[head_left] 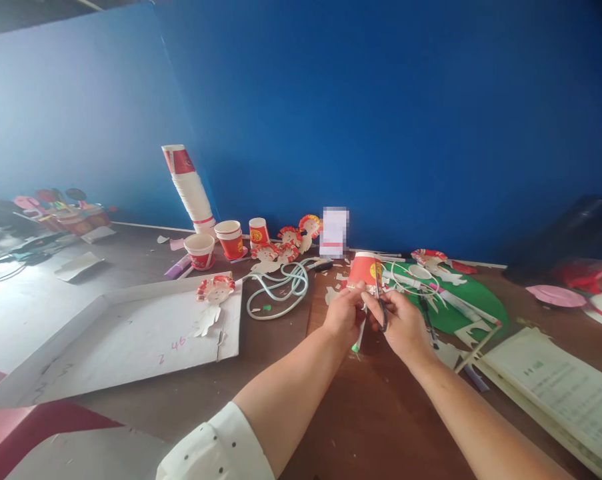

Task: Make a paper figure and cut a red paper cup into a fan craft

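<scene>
My left hand (345, 313) is closed on the lower edge of a red and white paper cup (363, 269), held just above the brown table. My right hand (401, 321) is closed round the handles of dark scissors (379, 299). Their blades point up into the cup's side. A green-tipped pen (358, 341) lies under my hands. Small paper scraps lie around them.
A leaning stack of paper cups (189, 188) and three loose cups stand at the back by the blue wall. Cut paper-cup figures, a coiled white cable (279, 288), a flat white cardboard sheet (131, 337), a green paper shape (455, 303) and an open booklet (561, 390) lie about.
</scene>
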A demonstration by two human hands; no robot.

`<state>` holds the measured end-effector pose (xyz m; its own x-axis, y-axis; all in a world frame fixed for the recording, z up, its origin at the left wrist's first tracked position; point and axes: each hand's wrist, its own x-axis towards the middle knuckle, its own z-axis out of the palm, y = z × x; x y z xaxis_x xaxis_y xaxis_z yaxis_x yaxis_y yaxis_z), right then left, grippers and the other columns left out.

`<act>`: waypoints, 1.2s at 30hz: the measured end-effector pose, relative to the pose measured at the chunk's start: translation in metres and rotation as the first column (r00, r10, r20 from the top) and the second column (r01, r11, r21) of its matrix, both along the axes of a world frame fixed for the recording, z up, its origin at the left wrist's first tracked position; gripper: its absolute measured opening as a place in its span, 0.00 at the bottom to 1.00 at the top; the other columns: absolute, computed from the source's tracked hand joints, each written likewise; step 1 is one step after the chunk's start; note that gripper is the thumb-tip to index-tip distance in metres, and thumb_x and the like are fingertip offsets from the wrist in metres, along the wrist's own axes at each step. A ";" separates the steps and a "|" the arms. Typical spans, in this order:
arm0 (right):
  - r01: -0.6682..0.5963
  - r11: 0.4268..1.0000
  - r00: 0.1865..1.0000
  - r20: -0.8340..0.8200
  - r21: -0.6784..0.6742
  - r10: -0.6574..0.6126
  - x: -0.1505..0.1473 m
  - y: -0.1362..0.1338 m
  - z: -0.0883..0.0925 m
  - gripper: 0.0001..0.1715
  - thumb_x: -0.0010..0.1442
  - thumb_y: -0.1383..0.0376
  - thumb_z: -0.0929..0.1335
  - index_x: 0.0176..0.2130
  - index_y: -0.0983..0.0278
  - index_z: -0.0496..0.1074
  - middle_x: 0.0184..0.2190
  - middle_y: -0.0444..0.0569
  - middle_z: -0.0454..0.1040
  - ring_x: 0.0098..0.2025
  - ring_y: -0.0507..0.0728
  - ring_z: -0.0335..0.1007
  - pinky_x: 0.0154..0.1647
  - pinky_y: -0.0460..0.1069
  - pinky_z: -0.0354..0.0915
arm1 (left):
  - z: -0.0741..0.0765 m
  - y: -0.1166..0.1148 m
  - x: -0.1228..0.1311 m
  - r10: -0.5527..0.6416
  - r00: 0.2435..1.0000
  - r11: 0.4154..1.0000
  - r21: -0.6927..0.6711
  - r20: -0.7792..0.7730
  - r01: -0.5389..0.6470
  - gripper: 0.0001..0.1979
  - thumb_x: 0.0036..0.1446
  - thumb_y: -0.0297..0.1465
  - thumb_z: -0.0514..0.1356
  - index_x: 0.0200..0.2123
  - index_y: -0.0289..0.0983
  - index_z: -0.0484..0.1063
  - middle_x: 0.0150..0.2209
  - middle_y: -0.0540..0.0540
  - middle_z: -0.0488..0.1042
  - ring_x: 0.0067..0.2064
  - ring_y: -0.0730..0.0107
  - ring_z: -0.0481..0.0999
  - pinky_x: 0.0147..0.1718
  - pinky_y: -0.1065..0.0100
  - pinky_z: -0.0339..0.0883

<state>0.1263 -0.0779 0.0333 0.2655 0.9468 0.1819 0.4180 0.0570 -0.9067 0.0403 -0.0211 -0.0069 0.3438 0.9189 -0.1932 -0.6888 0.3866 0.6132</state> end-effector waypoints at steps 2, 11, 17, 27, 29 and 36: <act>0.004 1.000 1.000 -0.010 -0.005 -0.004 -0.001 -0.001 0.002 0.23 0.50 0.45 0.69 0.26 0.60 0.64 0.14 0.42 0.70 0.17 0.54 0.66 0.21 0.47 0.60 | 0.002 -0.001 -0.001 -0.005 1.000 1.000 -0.006 -0.017 0.005 0.18 0.44 0.38 0.69 0.24 0.36 0.62 0.18 0.56 0.58 0.17 0.79 0.60 0.16 0.74 0.53; -0.011 1.000 0.993 -0.118 -0.024 0.008 0.006 0.004 -0.005 0.24 0.49 0.45 0.70 0.22 0.61 0.63 0.15 0.42 0.69 0.16 0.51 0.64 0.15 0.45 0.56 | 0.009 -0.004 -0.004 0.017 1.000 1.000 -0.007 -0.015 -0.017 0.17 0.46 0.35 0.68 0.22 0.35 0.62 0.18 0.55 0.58 0.18 0.83 0.54 0.17 0.76 0.48; -0.029 0.999 0.975 -0.222 -0.035 0.020 0.011 0.005 0.000 0.25 0.48 0.45 0.71 0.22 0.62 0.64 0.14 0.41 0.65 0.14 0.48 0.58 0.14 0.44 0.54 | 0.013 -0.004 -0.007 0.041 0.998 0.999 -0.024 -0.046 -0.042 0.16 0.45 0.33 0.69 0.22 0.34 0.64 0.18 0.55 0.58 0.18 0.84 0.52 0.16 0.77 0.44; -0.053 0.998 0.974 -0.223 -0.022 0.047 0.012 0.002 0.007 0.26 0.49 0.44 0.70 0.22 0.62 0.62 0.14 0.41 0.64 0.14 0.48 0.57 0.13 0.43 0.53 | 0.027 -0.003 -0.017 -0.034 0.990 0.978 -0.199 0.135 0.061 0.11 0.50 0.32 0.67 0.31 0.32 0.70 0.24 0.52 0.66 0.18 0.87 0.58 0.14 0.82 0.47; -0.055 0.998 0.976 -0.211 -0.025 0.049 0.012 0.002 0.007 0.26 0.49 0.44 0.70 0.23 0.61 0.62 0.14 0.41 0.65 0.15 0.48 0.58 0.14 0.44 0.54 | 0.030 -0.002 -0.020 -0.022 0.987 0.973 -0.221 0.160 0.058 0.09 0.51 0.31 0.66 0.32 0.33 0.70 0.23 0.53 0.65 0.18 0.87 0.58 0.14 0.82 0.46; -0.092 0.995 0.984 -0.156 -0.038 0.085 0.007 0.005 -0.002 0.22 0.50 0.47 0.71 0.32 0.62 0.67 0.18 0.42 0.72 0.21 0.53 0.68 0.22 0.46 0.60 | 0.021 0.006 -0.019 -0.023 0.986 0.988 -0.144 0.167 0.048 0.14 0.51 0.29 0.66 0.23 0.33 0.62 0.19 0.55 0.56 0.16 0.87 0.52 0.13 0.82 0.46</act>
<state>0.1334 -0.0733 0.0308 0.2018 0.9741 0.1019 0.2683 0.0451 -0.9623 0.0210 -0.0148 0.0140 0.4141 0.8712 -0.2636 -0.7597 0.4903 0.4272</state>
